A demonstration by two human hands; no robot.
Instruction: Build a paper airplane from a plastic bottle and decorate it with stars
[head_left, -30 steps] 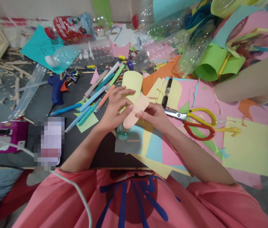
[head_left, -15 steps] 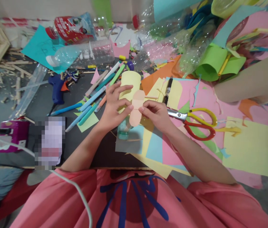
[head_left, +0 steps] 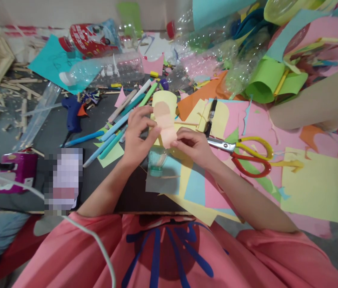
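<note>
Between my hands is a small peach paper cutout (head_left: 166,129) with rounded ends, creased across its middle. My left hand (head_left: 140,136) pinches its left edge with thumb and finger. On the lower right, the fingertips of my right hand (head_left: 193,145) are closed on the same paper. Just behind stands a pale yellow paper tube (head_left: 165,97), partly covered by the cutout. Below the cutout, a cut clear bottle top with a green neck (head_left: 156,168) lies on the table.
Scissors (head_left: 231,146) and a black pen (head_left: 211,117) lie to the right on coloured paper. Several markers (head_left: 112,132), a blue glue gun (head_left: 71,114) and a phone (head_left: 65,176) are on the left. Plastic bottles (head_left: 106,69) lie behind. Another person's arm (head_left: 315,100) reaches in from the right.
The peach cutout has tilted, its top leaning left and away and now shaded. My right hand has slid slightly down to its lower corner; my left hand has shifted a little left.
</note>
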